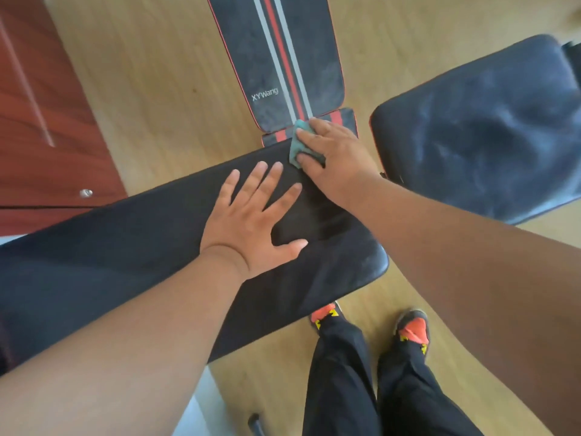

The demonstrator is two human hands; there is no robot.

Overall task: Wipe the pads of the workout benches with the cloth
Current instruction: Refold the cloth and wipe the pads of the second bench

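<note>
A long black bench pad (132, 240) runs across the middle of the head view, from the left edge to just right of centre. My left hand (251, 221) lies flat on it with fingers spread. My right hand (333, 155) presses a small teal cloth (298, 146) with straight fingers onto the pad's far edge. Beyond it lies a second bench with a black pad striped red and grey (276, 58), marked XYWang. A third dark, dusty pad (484, 127) stands at the right.
Light wooden floor (151, 99) surrounds the benches. A reddish wooden cabinet (41, 121) stands at the left. My legs in black trousers and orange-black shoes (412, 332) are below the near bench. A small dark bar (254, 423) shows at the bottom edge.
</note>
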